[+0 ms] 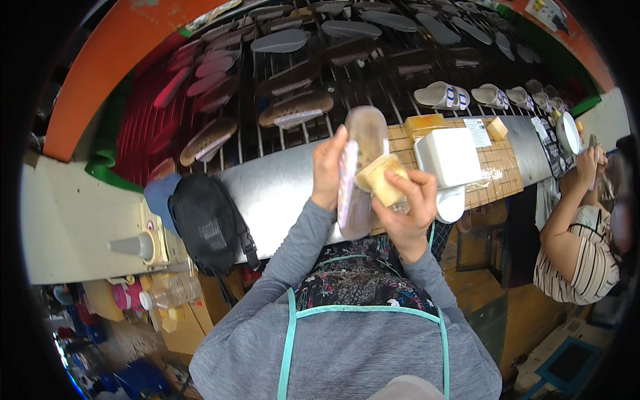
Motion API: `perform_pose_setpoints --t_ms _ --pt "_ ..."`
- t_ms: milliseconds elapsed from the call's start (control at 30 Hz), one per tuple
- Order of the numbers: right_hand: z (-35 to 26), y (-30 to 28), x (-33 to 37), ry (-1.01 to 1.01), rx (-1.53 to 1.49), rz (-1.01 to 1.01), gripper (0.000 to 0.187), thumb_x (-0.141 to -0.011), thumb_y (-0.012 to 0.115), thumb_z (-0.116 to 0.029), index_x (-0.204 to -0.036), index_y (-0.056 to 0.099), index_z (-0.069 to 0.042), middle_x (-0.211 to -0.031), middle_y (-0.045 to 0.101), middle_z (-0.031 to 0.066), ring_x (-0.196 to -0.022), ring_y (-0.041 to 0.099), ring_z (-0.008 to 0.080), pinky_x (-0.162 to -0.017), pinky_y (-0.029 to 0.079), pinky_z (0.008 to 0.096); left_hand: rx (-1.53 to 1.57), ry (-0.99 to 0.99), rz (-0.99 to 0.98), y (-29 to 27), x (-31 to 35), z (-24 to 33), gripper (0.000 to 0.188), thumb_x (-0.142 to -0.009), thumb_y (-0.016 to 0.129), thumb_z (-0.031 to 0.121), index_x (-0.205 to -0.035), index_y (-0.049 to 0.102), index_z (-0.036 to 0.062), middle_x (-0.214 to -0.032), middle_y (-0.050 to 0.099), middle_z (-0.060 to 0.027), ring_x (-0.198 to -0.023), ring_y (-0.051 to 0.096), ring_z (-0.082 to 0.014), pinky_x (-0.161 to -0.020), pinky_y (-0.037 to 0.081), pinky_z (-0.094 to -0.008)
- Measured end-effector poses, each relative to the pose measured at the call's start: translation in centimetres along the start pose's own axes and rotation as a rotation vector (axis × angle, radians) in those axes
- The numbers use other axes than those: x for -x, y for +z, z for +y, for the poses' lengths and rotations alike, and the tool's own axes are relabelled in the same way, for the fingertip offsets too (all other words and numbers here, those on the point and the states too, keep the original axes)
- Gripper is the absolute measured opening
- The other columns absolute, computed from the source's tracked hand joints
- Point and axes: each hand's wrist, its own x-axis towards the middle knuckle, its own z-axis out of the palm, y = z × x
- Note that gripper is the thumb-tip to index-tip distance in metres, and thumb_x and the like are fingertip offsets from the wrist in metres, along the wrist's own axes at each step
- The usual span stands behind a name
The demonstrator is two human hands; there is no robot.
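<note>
Well, in the head view the sandal [367,127] is held up near the middle of the frame, its footbed turned toward the wearer's eyes, presumably so that its upper face can be seen and reached. The left hand [327,172] is closed on its left side, by the patterned strap [347,181], which seems to steady it. The right hand [412,203] has fingers and thumb pinched on a pale yellow sponge [387,180], held in front of the footbed; a fingertip grip probably leaves its face free.

Just right of that hand, a white tub [452,158] stands on the brown board [503,175], likely kept there for easy reach. The black bag [210,217] sits off at the left of the metal worktop [277,183], perhaps to leave the middle free. Across the top, soles [297,109] are spread over bars, maybe to let air round them.

I can't tell whether sponge and footbed actually touch. The left fingertips are partly hidden behind the sandal, whose lower end is blurred. At the right edge, a co-worker [577,257] is partly lost in the dark rim.
</note>
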Motion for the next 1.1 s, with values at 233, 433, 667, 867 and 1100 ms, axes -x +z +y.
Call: perform_pose_setpoints --t_ms 233,433,667,867,1100 --pt "1.3 0.0 -1.2 0.072 0.037 0.03 0.049 -0.056 0.078 -0.006 -0.104 0.068 -0.012 -0.093 0.055 0.0091 -0.088 0.052 0.025 -0.076 0.041 0.0356 0.004 -0.063 0.015 0.6 0.6 -1.4 0.035 -0.095 0.056 0.03 -0.07 0.066 0.0083 -0.061 0.057 0.005 -0.052 0.047 -0.0023 -0.047 0.034 -0.0189" --pt "-0.4 -0.1 3.2 0.13 -0.094 -0.161 0.047 -0.057 0.078 -0.009 -0.103 0.068 -0.01 -0.093 0.055 0.0084 -0.083 0.054 0.024 -0.077 0.04 0.0364 0.029 0.038 0.158 -0.5 -4.0 0.6 0.035 -0.094 0.055 0.038 -0.087 0.066 0.0052 -0.074 0.064 -0.0002 -0.06 0.058 -0.0076 -0.055 0.047 -0.022" --pt "3.2 -0.7 6.0 0.654 -0.768 -0.008 0.04 -0.07 0.075 -0.004 -0.106 0.057 -0.003 -0.099 0.056 0.0097 -0.092 0.057 0.0199 -0.079 0.049 0.0314 0.049 0.197 0.25 -2.7 -14.3 -2.1 0.039 -0.101 0.042 0.038 -0.106 0.058 0.0018 -0.103 0.061 -0.0052 -0.094 0.057 -0.0147 -0.084 0.046 -0.0296" --pt "6.3 -1.0 8.0 1.016 -1.185 0.054 0.04 -0.075 0.069 -0.003 -0.111 0.051 -0.001 -0.108 0.057 0.0092 -0.101 0.055 0.0163 -0.091 0.045 0.029 -0.285 0.23 0.154 -3.9 -22.5 -8.6 0.023 -0.092 0.059 0.019 -0.097 0.061 -0.0033 -0.085 0.061 -0.0071 -0.078 0.055 -0.0141 -0.073 0.044 -0.0296" --pt "7.2 -1.3 8.4 1.024 -1.259 0.002 0.044 -0.074 0.07 -0.004 -0.113 0.05 -0.001 -0.108 0.056 0.0096 -0.102 0.055 0.017 -0.091 0.045 0.0296 -1.334 0.093 0.398 -4.9 -23.4 -8.9 0.025 -0.084 0.061 0.02 -0.092 0.07 -0.0023 -0.087 0.069 -0.0199 -0.088 0.068 -0.0333 -0.081 0.052 -0.0417"
